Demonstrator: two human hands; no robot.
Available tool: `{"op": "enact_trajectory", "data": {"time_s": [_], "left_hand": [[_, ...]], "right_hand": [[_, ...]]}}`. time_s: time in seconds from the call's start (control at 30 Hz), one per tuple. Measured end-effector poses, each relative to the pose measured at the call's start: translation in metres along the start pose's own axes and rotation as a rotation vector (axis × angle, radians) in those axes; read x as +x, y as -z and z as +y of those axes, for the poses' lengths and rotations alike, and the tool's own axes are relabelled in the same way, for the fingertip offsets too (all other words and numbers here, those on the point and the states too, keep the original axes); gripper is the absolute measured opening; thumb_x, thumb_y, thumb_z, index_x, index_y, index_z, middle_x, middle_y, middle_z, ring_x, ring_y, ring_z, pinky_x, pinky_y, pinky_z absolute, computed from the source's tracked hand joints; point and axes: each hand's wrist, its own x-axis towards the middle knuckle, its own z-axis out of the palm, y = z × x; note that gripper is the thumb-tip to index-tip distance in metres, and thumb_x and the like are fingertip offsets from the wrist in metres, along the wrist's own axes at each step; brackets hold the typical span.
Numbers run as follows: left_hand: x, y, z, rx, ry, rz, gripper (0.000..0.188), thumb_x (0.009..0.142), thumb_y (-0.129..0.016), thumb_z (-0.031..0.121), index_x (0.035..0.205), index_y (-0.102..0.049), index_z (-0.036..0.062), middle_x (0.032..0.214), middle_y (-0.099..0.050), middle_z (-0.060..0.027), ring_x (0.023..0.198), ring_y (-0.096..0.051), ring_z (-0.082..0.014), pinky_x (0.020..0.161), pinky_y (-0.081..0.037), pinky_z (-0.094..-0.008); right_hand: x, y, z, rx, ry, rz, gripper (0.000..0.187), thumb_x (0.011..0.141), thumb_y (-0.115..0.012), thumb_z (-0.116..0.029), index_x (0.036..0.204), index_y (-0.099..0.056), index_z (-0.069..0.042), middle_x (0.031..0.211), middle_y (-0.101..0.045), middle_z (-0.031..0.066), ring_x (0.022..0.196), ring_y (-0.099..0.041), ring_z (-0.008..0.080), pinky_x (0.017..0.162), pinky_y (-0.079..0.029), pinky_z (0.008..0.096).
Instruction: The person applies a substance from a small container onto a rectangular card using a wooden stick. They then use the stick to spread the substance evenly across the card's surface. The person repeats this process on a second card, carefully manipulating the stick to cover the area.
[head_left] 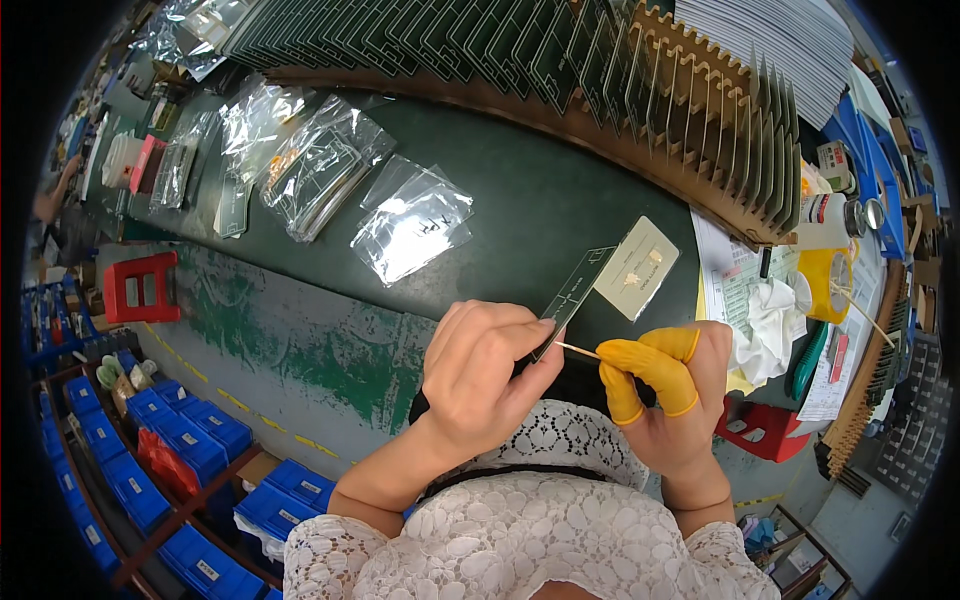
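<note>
My left hand (478, 375) pinches the near end of a narrow dark green panel (582, 282) with thin pale lines on it, held tilted above the table edge. In my right hand (672, 395), yellow finger cots cover several fingertips. These fingers close on a thin wooden stick (578, 350), whose far end meets the panel's lower end beside my left fingers; whether it touches is hard to tell. Just beyond the panel lies a beige card (640, 272) with small pale bits on it.
Many similar panels stand upright in a slotted cardboard rack (735, 222) along the back. Clear plastic bags (412, 222) and bagged panels (318, 178) lie at left. At right are a yellow container (828, 282), a crumpled white cloth (770, 328) and a clear bottle (822, 222).
</note>
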Motion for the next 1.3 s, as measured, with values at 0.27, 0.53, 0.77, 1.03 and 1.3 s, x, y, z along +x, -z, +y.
{"op": "enact_trajectory", "data": {"time_s": [0.27,0.53,0.77,1.03,1.3], "left_hand": [[0.0012,-0.0011,0.0005,0.01,-0.005,0.006,0.032,0.067,-0.081,-0.009,0.092,-0.064,0.0002,0.085,-0.066,-0.0114,0.066,-0.06,-0.0258,0.057,-0.044,-0.0342],[0.0018,-0.0011,0.0013,0.003,0.0,0.005,0.032,0.066,-0.081,-0.009,0.092,-0.064,0.0002,0.084,-0.066,-0.0114,0.066,-0.06,-0.0256,0.057,-0.045,-0.0338],[0.002,-0.0011,0.0014,0.002,-0.003,0.005,0.032,0.066,-0.081,-0.01,0.092,-0.064,0.0,0.084,-0.066,-0.0117,0.066,-0.061,-0.0261,0.058,-0.045,-0.0339],[0.0041,-0.0008,0.0009,0.034,-0.013,0.0,0.029,0.071,-0.082,-0.01,0.09,-0.063,0.0017,0.081,-0.067,-0.0096,0.067,-0.062,-0.0204,0.057,-0.048,-0.0284],[0.0042,-0.0005,0.0015,0.026,-0.005,-0.004,0.029,0.071,-0.081,-0.011,0.09,-0.063,0.0015,0.081,-0.067,-0.0098,0.066,-0.061,-0.0207,0.057,-0.048,-0.0289]], "right_hand": [[0.0006,0.0011,0.0002,-0.004,-0.024,0.003,0.032,0.074,-0.084,-0.01,0.103,-0.072,-0.009,0.09,-0.061,0.0041,0.074,-0.054,0.0232,0.07,-0.037,0.0362],[-0.0035,-0.0001,-0.0003,0.033,-0.014,0.043,0.038,0.068,-0.085,-0.005,0.103,-0.072,-0.01,0.09,-0.061,0.0025,0.073,-0.054,0.0224,0.069,-0.037,0.0356],[-0.0014,-0.0004,-0.0001,0.027,-0.004,0.034,0.037,0.069,-0.085,-0.006,0.104,-0.072,-0.009,0.09,-0.061,0.0028,0.073,-0.054,0.0224,0.069,-0.037,0.0357],[-0.0013,-0.0002,0.0013,0.013,-0.007,0.038,0.037,0.069,-0.085,-0.006,0.104,-0.072,-0.009,0.091,-0.061,0.0029,0.075,-0.054,0.0227,0.07,-0.038,0.0361],[-0.0032,0.0003,0.0009,0.027,-0.006,0.027,0.038,0.068,-0.085,-0.005,0.104,-0.072,-0.009,0.092,-0.061,0.0033,0.075,-0.054,0.0233,0.07,-0.039,0.0363]]}}
